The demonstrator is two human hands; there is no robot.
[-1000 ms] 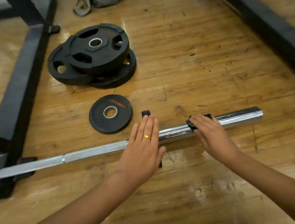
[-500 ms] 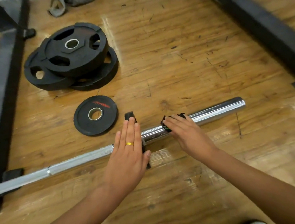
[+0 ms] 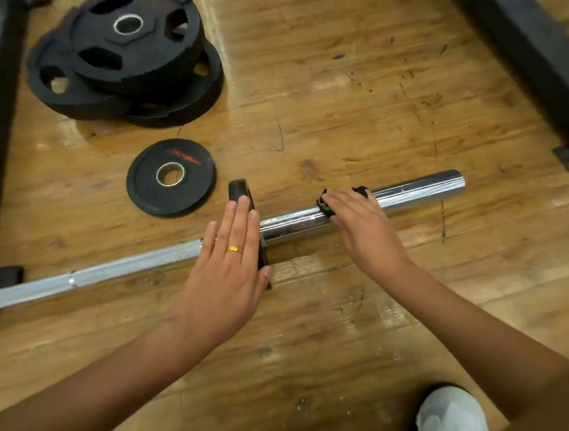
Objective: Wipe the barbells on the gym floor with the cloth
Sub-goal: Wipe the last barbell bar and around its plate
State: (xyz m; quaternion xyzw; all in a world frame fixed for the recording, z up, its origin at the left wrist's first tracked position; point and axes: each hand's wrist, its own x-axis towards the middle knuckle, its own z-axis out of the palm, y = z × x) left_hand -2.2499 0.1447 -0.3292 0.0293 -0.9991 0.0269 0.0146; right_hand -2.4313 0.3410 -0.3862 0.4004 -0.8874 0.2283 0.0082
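Your barbell (image 3: 416, 191) lies flat on the wooden floor (image 3: 355, 101), running diagonally from lower left to upper right. Its grey shaft gives way to a thicker, polished chrome sleeve. Your cloth (image 3: 324, 203), dark with a trace of green, sits bunched on that sleeve, mostly hidden beneath your right hand (image 3: 361, 229).
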